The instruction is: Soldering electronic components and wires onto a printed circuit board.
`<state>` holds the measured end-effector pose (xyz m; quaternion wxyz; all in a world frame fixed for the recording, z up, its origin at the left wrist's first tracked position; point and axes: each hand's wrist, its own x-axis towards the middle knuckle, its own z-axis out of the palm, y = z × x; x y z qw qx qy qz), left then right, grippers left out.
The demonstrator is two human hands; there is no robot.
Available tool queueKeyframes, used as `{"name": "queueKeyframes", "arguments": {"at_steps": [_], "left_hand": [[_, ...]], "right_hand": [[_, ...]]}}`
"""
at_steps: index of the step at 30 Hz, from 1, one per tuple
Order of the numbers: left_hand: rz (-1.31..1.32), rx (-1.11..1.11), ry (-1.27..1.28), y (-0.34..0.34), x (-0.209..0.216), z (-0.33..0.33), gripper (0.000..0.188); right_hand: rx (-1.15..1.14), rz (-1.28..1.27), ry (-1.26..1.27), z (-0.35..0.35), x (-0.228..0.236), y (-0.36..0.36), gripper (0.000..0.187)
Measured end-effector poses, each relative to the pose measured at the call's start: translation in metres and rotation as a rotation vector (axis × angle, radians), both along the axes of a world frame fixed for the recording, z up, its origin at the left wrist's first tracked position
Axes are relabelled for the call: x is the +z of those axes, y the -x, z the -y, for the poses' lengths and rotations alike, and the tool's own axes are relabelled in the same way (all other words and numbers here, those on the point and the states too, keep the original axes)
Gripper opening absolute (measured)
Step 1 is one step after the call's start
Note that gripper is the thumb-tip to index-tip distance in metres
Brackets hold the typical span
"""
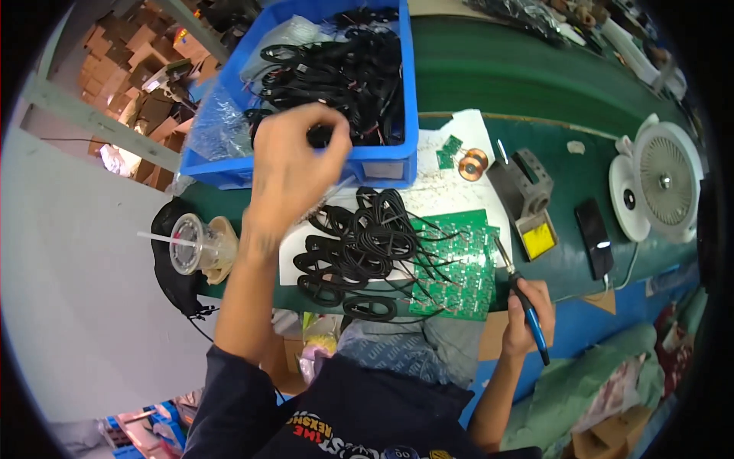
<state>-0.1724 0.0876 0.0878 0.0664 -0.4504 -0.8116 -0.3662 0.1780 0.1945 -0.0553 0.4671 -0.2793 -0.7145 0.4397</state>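
My right hand [531, 312] grips a soldering iron [524, 297] with a black and blue handle, its tip pointing up toward the right edge of a green circuit board panel [470, 287]. Several coiled black cables [372, 233] lie left of the panel, their ends reaching onto it. My left hand [294, 157] is raised over the near rim of a blue bin [411, 92], which holds a heap of black cables [348, 73]. Thumb and forefinger of that hand are curled together in a pinch; anything between them is hidden.
Right of the panel are a soldering iron stand [524, 183] with a yellow sponge [538, 240], a solder spool [472, 164], a phone [594, 239] and a white fan [664, 180]. A plastic cup [191, 245] with a straw stands left. White paper [466, 130] lies beneath the boards.
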Motion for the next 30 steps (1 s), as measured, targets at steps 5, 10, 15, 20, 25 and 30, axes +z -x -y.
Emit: {"name": "queueKeyframes", "arguments": {"at_steps": [5,10,15,20,25,30], "left_hand": [[-0.013,0.139,0.445,0.084,-0.021,-0.039,0.03],[0.115,0.205,0.556,0.079,-0.012,-0.064,0.038],[0.121,0.308,0.425,0.074,-0.004,-0.058,0.041],[0.254,0.195,-0.251,0.052,-0.009,0.001,0.025],[0.364,0.169,-0.402,0.012,-0.03,0.025,0.014],[0.366,0.088,-0.35,0.01,-0.017,0.014,0.021]], "right_hand": [[0.03,0.016,-0.013,0.001,0.004,0.006,0.029],[0.002,0.02,-0.024,0.001,0.004,0.008,0.029],[0.007,0.027,-0.02,-0.001,0.004,0.004,0.028],[-0.016,0.027,0.011,-0.003,0.006,0.005,0.028],[-0.002,0.01,-0.052,-0.003,0.005,0.011,0.028],[0.013,0.002,-0.039,-0.002,0.0,0.007,0.028]]}}
